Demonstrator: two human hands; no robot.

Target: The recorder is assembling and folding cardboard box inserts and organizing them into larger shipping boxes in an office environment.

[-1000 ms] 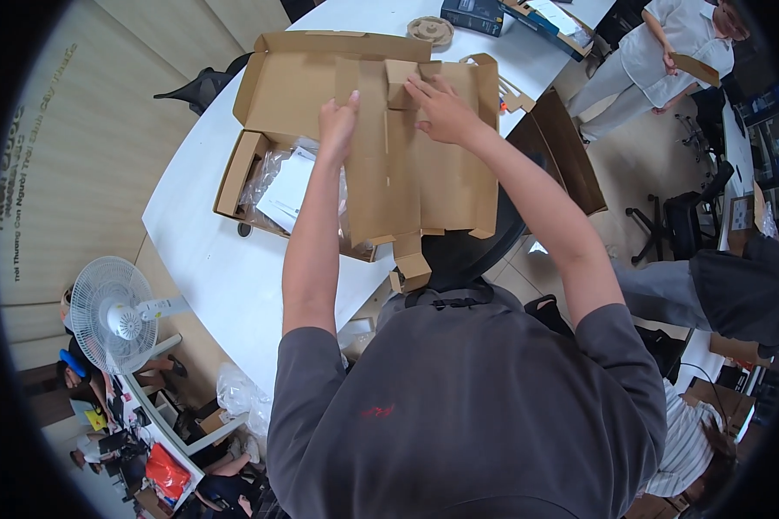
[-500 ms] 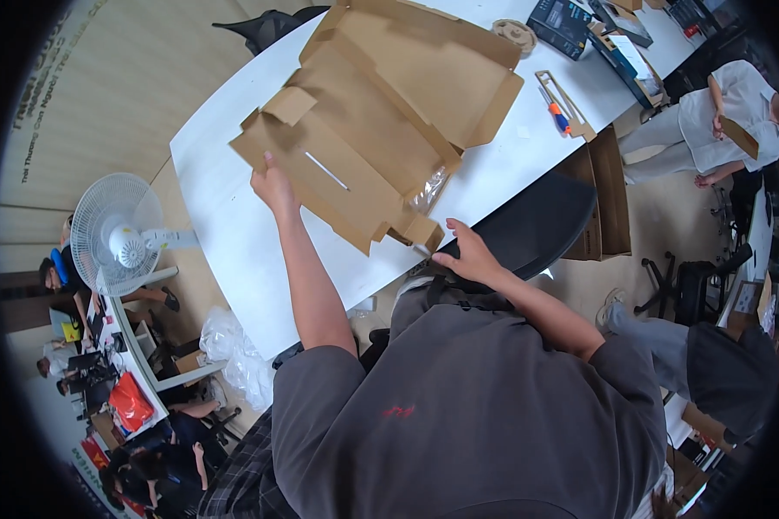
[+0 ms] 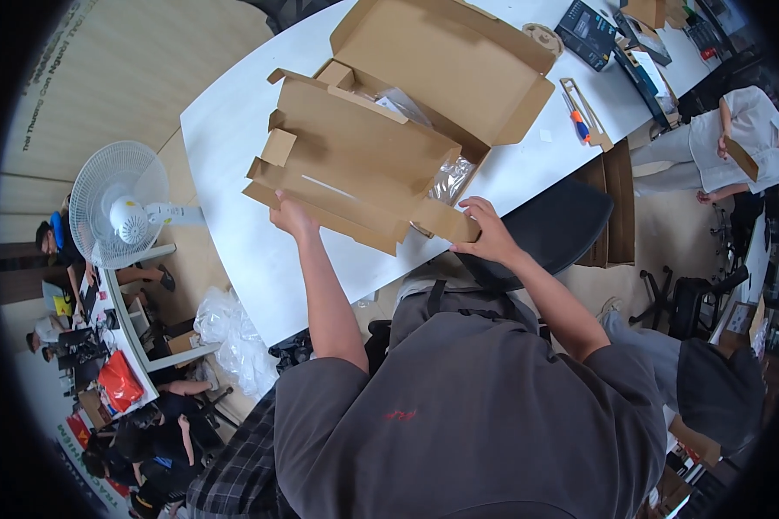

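Observation:
A brown cardboard insert point(image 3: 355, 151) with folded flaps and a narrow slot is raised and tilted over the near part of an open cardboard box point(image 3: 450, 65). My left hand point(image 3: 294, 216) grips the insert's near left edge, thumb on top. At its near right corner, my right hand point(image 3: 492, 235) pinches a small flap between thumb and fingers. Behind the insert's far edge, a clear plastic bag point(image 3: 402, 105) with something pale shows inside the box. More crinkled clear plastic point(image 3: 453, 179) lies at the box's right end. The insert hides most of the box's inside.
Box and insert are on a white table point(image 3: 234, 233). To the right lie an orange-and-blue-handled tool point(image 3: 580, 125), a thin cardboard frame point(image 3: 593, 121) and dark packages point(image 3: 587, 35). A black chair point(image 3: 550, 229) stands against the table's right edge. A white fan point(image 3: 130, 216) stands left.
The insert has come up and toward me, uncovering part of the box and the plastic bag within. My right hand has closed on the insert's right flap.

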